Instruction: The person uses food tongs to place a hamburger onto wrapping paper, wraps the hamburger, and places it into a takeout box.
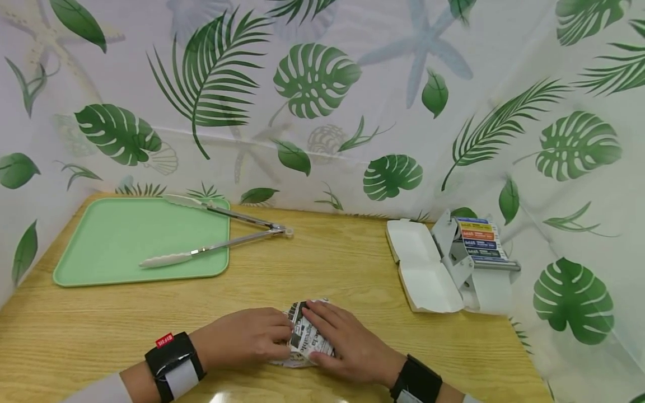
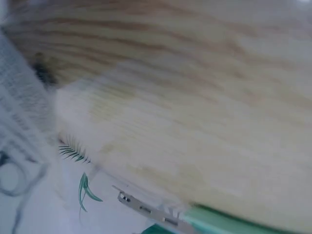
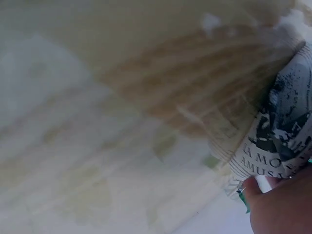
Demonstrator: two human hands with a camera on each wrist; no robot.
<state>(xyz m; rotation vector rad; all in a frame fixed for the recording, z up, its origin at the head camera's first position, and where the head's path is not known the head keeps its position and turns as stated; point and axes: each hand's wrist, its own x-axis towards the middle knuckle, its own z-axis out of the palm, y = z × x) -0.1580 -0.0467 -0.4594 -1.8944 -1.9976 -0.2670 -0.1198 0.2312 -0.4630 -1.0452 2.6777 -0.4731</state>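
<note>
A folded piece of newsprint-patterned paper point(image 1: 308, 334) lies on a wood-grain table point(image 1: 327, 257) at the bottom centre of the head view, between a person's two bare hands. The left hand point(image 1: 247, 338) grips the paper's left edge with curled fingers, though its fingertips are mostly hidden and the left wrist view is too blurred to add much. The right hand point(image 1: 350, 346) rests on the paper's right side, fingers extended across the print and thumb set near the lower edge. In the right wrist view, the capitals "LA MO" and "AMUSA" can be read on the paper.

Each wrist wears a black strap, the left one point(image 1: 166, 358) bearing a small red tag point(image 1: 164, 340). A pale sleeve point(image 1: 98, 390) enters at the lower left corner.

At the left of the frame lies a light green tray point(image 1: 111, 232). Metal tongs point(image 1: 232, 243) with pale tips lie spread across it, their hinged end past the tray's right rim. At right, a white box point(image 1: 430, 285) lies open just beside a metal dispenser point(image 1: 444, 230) loaded with labels point(image 1: 481, 239) in yellow, orange, blue and green. A white sheet point(image 1: 337, 28) printed with green leaves, shells and starfish fills the background.
</note>
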